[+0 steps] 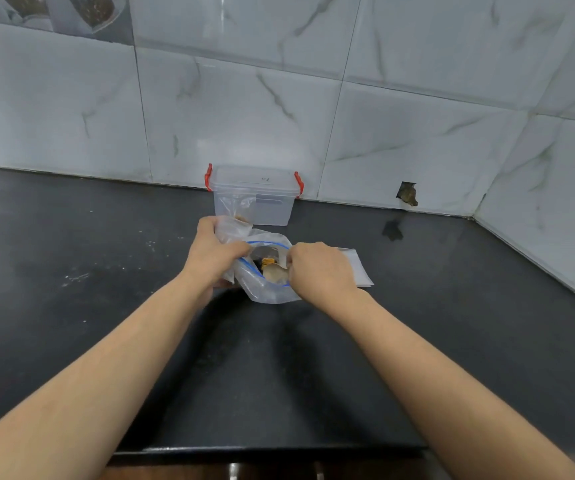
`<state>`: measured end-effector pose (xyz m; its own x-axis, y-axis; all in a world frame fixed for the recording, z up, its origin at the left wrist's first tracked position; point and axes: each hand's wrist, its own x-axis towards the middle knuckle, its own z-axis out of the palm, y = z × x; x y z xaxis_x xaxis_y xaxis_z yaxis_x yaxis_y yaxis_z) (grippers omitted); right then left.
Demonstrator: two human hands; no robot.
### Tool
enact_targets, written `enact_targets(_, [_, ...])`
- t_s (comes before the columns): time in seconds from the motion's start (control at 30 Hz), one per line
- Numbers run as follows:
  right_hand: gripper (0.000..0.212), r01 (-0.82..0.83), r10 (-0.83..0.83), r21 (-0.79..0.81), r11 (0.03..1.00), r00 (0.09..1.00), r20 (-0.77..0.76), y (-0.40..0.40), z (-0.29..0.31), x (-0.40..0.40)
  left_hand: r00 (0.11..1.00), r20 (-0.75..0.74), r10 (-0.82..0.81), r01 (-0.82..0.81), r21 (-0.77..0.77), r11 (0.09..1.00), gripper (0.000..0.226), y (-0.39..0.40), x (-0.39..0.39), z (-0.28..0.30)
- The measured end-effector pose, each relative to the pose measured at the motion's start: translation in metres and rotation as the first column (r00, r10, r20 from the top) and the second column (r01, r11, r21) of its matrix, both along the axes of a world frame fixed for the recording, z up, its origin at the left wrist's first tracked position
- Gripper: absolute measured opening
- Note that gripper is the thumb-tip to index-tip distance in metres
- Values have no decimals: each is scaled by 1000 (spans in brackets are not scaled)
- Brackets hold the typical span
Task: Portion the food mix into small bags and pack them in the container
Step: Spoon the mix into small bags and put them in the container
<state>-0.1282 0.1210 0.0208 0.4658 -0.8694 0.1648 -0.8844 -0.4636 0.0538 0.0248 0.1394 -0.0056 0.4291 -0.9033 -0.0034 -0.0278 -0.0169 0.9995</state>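
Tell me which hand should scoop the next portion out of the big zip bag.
Probably the right hand: it sits at the open blue-zipped mouth of the large clear plastic bag, next to the food mix. The left hand already grips a small clear plastic bag.

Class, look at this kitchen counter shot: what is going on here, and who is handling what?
A person is working at a dark countertop with both bare hands. The left hand grips a small clear bag and the rim of a big zip bag that holds the food mix. The right hand reaches into the big bag's open mouth. Behind them, against the tiled wall, stands a clear container with red clips, with one filled small bag already visible inside. Flat spare bags lie beside the right hand.
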Motion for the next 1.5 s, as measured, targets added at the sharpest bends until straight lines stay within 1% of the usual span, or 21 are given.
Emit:
enact_targets(0.07, [27,35,-39,67,997,997,65,-5,-5,0,998,-37,-58,58,12,998,60,0,-1,-1])
enact_targets(0.13, [27,50,-59,105,993,995,81,-8,-9,1,994,-2,-109,109,7,994,64,-1,-1,-2])
enact_targets(0.17, [27,49,-55,102,994,997,56,-8,-10,2,991,13,-134,134,6,991,67,-2,-2,-2])
enact_targets(0.27, [24,11,-10,21,1000,999,-37,-3,-12,7,979,55,-199,200,-15,980,80,-7,-4,-6])
enact_targets(0.33, [24,9,-8,12,1000,1000,-27,-3,-14,8,973,124,-194,197,-12,980,84,-9,-3,-8])
enact_targets(0.4, [23,61,-67,92,994,996,60,-10,-18,6,963,205,-177,177,20,984,84,-10,-1,-8])
enact_targets(0.5, [15,122,-192,286,951,953,233,-21,-23,0,943,288,-168,157,60,986,74,-8,1,-5])
enact_targets(0.53, [16,121,-220,327,937,934,283,-23,-23,-2,938,303,-166,152,70,986,70,-8,2,-4])
enact_targets(0.6, [24,100,-252,390,916,897,363,-26,-20,-6,938,307,-162,146,75,987,66,-7,3,-3])
enact_targets(0.63, [26,88,-266,418,904,882,388,-27,-18,-8,942,298,-156,142,68,988,65,-7,4,-4])
enact_targets(0.7, [21,74,-285,457,886,866,412,-29,-13,-13,947,290,-138,135,32,990,63,-5,6,-5])
enact_targets(0.9, [22,-8,-244,518,855,876,417,-19,10,-33,936,339,-97,138,-101,985,61,4,13,-11])
enact_targets(1.03, [28,-43,-228,529,847,871,436,-16,17,-45,888,459,-15,113,-187,976,65,8,17,-16])
enact_targets(1.1, [28,-73,-210,519,852,859,466,-15,21,-50,882,471,10,105,-218,970,67,10,18,-16])
enact_targets(1.2, [21,-109,-189,518,849,852,489,-10,37,-56,876,482,11,125,-248,961,71,12,22,-17])
enact_targets(1.3, [17,-153,-183,495,855,805,564,-7,55,-55,853,522,-5,153,-241,958,74,14,24,-15])
enact_targets(1.37, [16,-176,-166,479,860,790,590,-5,65,-47,829,558,-19,183,-240,953,79,16,23,-12])
enact_targets(1.43, [17,-186,-137,462,867,803,580,-1,73,-35,816,577,-23,197,-241,950,83,16,20,-9])
enact_targets(1.5, [16,-178,-79,426,887,850,521,3,81,-19,815,579,-18,197,-248,948,85,16,18,-7])
